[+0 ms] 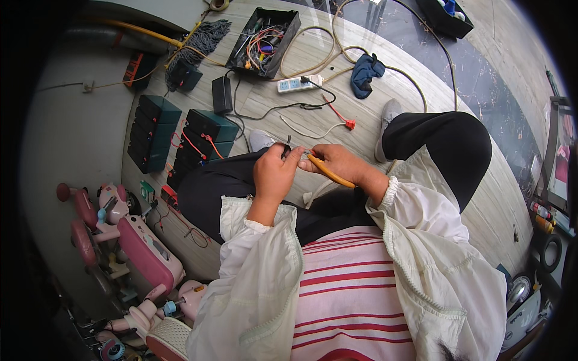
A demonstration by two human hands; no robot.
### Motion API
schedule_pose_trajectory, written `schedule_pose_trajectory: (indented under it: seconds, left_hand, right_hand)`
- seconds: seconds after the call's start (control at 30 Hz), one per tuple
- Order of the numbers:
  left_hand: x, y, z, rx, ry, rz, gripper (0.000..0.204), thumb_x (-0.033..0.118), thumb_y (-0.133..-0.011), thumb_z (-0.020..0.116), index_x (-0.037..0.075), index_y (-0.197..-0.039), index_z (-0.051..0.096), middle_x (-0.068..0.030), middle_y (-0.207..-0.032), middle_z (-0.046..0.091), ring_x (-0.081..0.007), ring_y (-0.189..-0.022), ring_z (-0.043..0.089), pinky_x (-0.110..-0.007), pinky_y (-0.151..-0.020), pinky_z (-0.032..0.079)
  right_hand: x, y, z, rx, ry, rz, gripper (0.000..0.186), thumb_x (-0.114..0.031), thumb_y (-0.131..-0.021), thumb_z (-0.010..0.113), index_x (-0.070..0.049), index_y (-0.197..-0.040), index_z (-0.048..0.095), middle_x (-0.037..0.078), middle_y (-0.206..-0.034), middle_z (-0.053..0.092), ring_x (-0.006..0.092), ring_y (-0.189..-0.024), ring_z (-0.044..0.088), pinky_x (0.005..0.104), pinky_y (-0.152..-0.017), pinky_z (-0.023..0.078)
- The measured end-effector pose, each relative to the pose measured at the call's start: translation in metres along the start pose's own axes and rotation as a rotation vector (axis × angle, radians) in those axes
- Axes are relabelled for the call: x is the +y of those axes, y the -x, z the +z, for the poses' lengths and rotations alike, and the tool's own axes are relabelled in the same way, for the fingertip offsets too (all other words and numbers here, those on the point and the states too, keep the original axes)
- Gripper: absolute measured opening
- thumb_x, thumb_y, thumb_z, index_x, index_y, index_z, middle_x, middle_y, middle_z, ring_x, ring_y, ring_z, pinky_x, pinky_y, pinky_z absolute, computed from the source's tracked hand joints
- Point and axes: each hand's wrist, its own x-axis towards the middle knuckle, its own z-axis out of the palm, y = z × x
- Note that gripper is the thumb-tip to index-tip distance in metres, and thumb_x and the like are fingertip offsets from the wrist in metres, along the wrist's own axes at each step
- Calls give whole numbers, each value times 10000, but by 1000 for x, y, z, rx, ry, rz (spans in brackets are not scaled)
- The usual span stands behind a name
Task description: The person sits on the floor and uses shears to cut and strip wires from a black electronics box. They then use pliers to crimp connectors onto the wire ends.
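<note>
Low in the middle, my left hand (272,174) grips a short dark cable (289,141), its end poking up above my thumb. My right hand (340,159) is closed on pliers with yellow-orange handles (331,174), whose jaws meet the cable at my left fingertips; exactly where they bite is hidden. Beyond my hands lie a white wire with an orange-red connector (350,124) and a white power strip (298,85) with a black plug in it.
Dark green batteries (150,129) with red leads stand left, near a black adapter (221,93). Behind are a tool box (262,42), mop (198,48), coiled hose and navy cloth (364,75). Pink children's vehicles (147,253) crowd the lower left; assorted items line the right edge.
</note>
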Motion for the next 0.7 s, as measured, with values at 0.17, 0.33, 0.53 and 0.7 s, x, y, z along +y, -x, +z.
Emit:
schedule_pose_trajectory:
  seconds: [0.17, 0.33, 0.53, 0.7]
  left_hand:
    - [1, 2, 4, 35, 24, -34, 396, 415, -808, 667, 27, -757, 603, -127, -635, 594, -327, -581, 581, -376, -532, 446]
    - [-1, 4, 7, 70, 58, -41, 424, 427, -794, 680, 28, -698, 577, -123, -593, 568, -318, -533, 553, -368, -499, 426]
    - [-5, 3, 9, 90, 29, -55, 479, 450, -779, 693, 25, -633, 527, -131, -550, 531, -312, -477, 499, -369, -464, 400]
    - [-5, 3, 9, 93, 1, -53, 495, 460, -772, 698, 24, -619, 518, -132, -543, 524, -311, -468, 489, -371, -455, 395]
  right_hand:
    - [7, -2, 5, -12, -72, -5, 801, -733, -728, 562, 56, -851, 629, 190, -753, 602, 288, -726, 590, 380, -678, 461]
    - [6, -1, 7, -23, -79, 0, 779, -724, -745, 552, 50, -804, 613, 173, -712, 576, 267, -675, 551, 385, -638, 435]
    - [9, -3, 10, -14, -72, -17, 789, -732, -755, 528, 52, -803, 613, 180, -708, 573, 276, -682, 555, 390, -645, 438]
    - [12, -4, 10, -32, -71, -36, 802, -742, -766, 496, 50, -807, 614, 190, -721, 575, 299, -702, 562, 398, -665, 443]
